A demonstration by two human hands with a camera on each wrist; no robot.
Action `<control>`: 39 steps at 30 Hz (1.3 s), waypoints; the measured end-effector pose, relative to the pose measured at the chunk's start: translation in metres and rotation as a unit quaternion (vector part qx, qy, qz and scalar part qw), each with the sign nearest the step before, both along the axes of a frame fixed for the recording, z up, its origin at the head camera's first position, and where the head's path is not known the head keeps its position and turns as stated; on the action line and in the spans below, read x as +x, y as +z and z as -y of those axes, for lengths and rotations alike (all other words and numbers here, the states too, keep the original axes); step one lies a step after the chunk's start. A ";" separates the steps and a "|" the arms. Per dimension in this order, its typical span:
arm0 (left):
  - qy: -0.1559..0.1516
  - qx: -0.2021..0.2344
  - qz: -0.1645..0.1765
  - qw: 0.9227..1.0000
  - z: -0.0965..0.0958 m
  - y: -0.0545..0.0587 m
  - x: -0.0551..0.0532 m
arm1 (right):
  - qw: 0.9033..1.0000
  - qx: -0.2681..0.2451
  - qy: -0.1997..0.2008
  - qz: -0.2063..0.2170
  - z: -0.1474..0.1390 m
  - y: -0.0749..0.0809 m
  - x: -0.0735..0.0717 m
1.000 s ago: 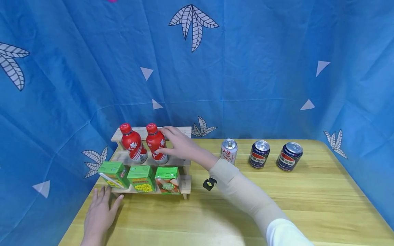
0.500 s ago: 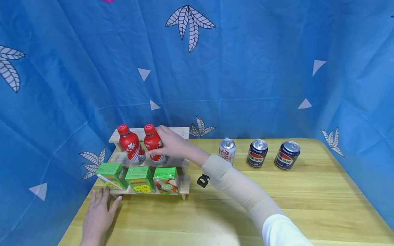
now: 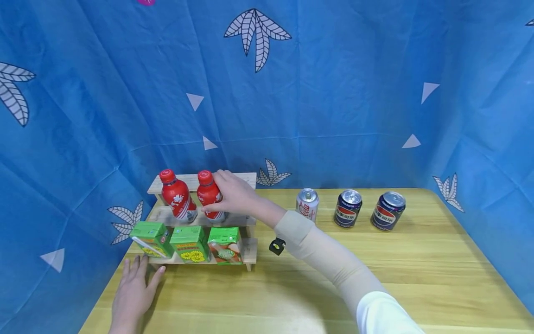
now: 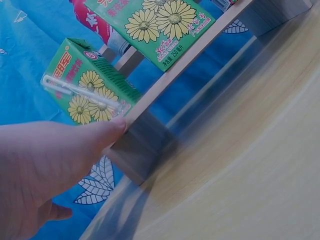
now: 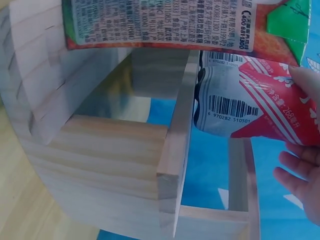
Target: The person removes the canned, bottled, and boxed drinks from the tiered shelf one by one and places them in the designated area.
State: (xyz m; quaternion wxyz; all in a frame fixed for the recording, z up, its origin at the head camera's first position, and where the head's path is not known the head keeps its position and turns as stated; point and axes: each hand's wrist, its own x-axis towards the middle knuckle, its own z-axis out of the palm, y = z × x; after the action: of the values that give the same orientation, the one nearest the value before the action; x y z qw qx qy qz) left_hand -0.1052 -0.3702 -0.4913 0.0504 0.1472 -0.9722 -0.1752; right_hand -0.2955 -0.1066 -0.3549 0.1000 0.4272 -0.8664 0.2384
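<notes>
On the middle tier of a wooden stepped rack (image 3: 249, 250) stand two red plastic bottles. My right hand (image 3: 239, 195) grips the right-hand bottle (image 3: 207, 194), thumb across its front and fingers around the far side. The right wrist view shows that bottle (image 5: 260, 112) with its base at the tier's edge. The left-hand bottle (image 3: 176, 197) stands beside it, untouched. My left hand (image 3: 132, 290) lies by the rack's front left corner with its fingers extended. In the left wrist view its thumb (image 4: 107, 132) touches the rack's end, right below a green drink carton (image 4: 90, 92) with a wrapped straw.
Along the bottom tier sit the left carton, a middle green carton (image 3: 190, 244) and a right carton (image 3: 225, 246) with a red-brown front. A white cola can (image 3: 308, 204) and two dark blue cans (image 3: 348, 208) stand right of the rack. Blue cloth (image 3: 333, 93) encloses the table.
My right hand has closed in from the bottle's right side and now grips it. Over the last half second the bottle's cap has shifted slightly right. My left hand stays in place.
</notes>
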 end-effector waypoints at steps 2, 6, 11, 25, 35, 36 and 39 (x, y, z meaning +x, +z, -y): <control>0.002 0.002 0.003 1.000 0.000 0.001 -0.001 | 1.000 0.008 -0.003 -0.027 -0.002 0.000 0.002; 0.002 0.002 0.000 1.000 0.000 0.000 -0.001 | 0.997 0.018 -0.003 -0.072 -0.007 -0.001 0.006; -0.003 -0.002 -0.006 1.000 0.000 -0.002 0.001 | 0.994 0.025 -0.008 -0.107 -0.015 -0.003 0.013; 0.007 0.009 0.022 1.000 0.000 0.001 0.001 | 0.980 -0.021 -0.019 -0.196 -0.054 -0.006 0.015; 0.005 0.007 0.010 1.000 -0.001 0.000 0.001 | 0.972 -0.037 -0.027 -0.231 -0.088 -0.006 0.025; 0.005 0.007 0.011 1.000 -0.001 0.000 0.001 | 0.972 -0.037 -0.028 -0.229 -0.092 -0.006 0.026; 0.005 0.008 0.016 1.000 0.000 0.001 0.000 | 0.975 -0.036 -0.033 -0.218 -0.103 -0.009 0.031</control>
State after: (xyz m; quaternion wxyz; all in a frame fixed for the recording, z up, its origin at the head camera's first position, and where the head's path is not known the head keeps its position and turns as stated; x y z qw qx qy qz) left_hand -0.1050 -0.3698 -0.4902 0.0348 0.1551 -0.9706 -0.1806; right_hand -0.2649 -0.0032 -0.3640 0.3094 0.4358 -0.8286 0.1669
